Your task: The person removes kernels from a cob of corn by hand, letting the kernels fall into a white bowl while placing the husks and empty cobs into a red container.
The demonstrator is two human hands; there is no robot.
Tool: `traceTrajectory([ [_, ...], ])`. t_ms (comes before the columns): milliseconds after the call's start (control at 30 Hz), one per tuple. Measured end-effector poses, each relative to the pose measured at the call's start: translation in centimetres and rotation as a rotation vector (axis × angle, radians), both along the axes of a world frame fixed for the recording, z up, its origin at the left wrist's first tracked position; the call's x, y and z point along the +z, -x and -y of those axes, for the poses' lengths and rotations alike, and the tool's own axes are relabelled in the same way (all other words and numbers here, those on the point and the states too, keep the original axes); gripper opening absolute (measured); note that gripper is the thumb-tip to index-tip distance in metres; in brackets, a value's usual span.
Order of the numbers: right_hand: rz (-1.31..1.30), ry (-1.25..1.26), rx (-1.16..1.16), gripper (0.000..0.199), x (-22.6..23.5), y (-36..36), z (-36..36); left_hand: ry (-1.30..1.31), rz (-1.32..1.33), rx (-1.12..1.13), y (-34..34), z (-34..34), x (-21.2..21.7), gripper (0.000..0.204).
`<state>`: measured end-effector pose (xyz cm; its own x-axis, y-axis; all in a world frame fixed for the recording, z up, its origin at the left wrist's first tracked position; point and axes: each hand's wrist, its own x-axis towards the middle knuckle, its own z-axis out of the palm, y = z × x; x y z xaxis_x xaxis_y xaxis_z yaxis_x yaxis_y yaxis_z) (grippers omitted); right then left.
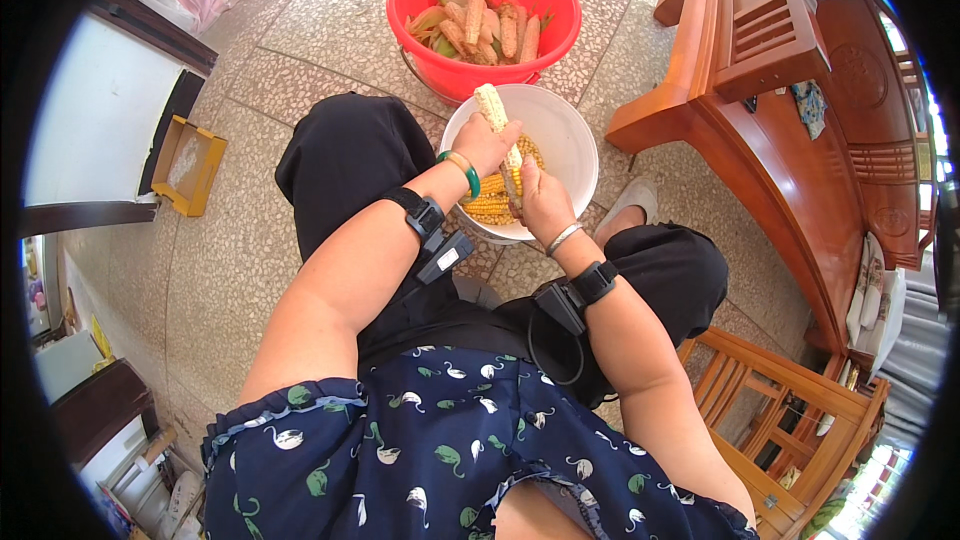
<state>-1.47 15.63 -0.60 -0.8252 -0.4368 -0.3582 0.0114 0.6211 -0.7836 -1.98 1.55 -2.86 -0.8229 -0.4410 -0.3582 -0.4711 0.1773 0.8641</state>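
Observation:
Both hands grip a corn cob held at a slant above a white bucket. Its far end is pale and stripped of kernels, while yellow kernels show toward the near end. My left hand is closed round the upper middle of the cob. Around the lower end, my right hand is wrapped, hiding part of it. Yellow corn lies inside the bucket below my hands, some of it as ears with kernels still on.
Just beyond stands a red bucket holding stripped cobs and husks. A carved wooden bench is at the right, a wooden chair at the lower right. A yellow cardboard box lies on the speckled floor at left.

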Motion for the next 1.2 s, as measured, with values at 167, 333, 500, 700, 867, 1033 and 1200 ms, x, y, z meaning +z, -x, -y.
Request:
traceTrajectory([
  [167, 0.013, -0.017, -0.068, 0.051, -0.2, 0.5, -0.2, -0.159, 0.012, -0.063, -0.2, 0.2, 1.4, 0.051],
  [333, 0.24, 0.059, -0.139, 0.049, 1.3, 0.3, 0.2, -0.047, 0.004, -0.018, 0.2, 0.4, -0.7, 0.044],
  [500, 0.171, 0.173, -0.253, 0.029, 1.0, 1.3, -0.5, -0.045, -0.012, -0.008, 0.4, 0.2, -0.6, 0.034],
  [700, -0.311, 0.128, -0.1, 0.028, -2.0, 2.2, -1.8, -0.096, -0.055, -0.015, 0.4, 0.4, -1.3, 0.032],
  [867, 0.539, 0.425, -0.162, 0.034, -0.1, 1.2, -1.5, 0.085, -0.068, -0.025, 1.0, 0.1, -2.7, 0.039],
  [1033, 0.495, 0.447, 0.03, 0.036, 0.5, -0.6, 0.0, 0.297, -0.154, -0.02, 0.4, 0.7, -3.9, 0.051],
  [1200, 0.537, 0.546, -0.037, 0.039, 0.5, 0.0, -0.5, -0.041, 0.055, -0.064, -0.2, 0.2, 1.7, 0.056],
])
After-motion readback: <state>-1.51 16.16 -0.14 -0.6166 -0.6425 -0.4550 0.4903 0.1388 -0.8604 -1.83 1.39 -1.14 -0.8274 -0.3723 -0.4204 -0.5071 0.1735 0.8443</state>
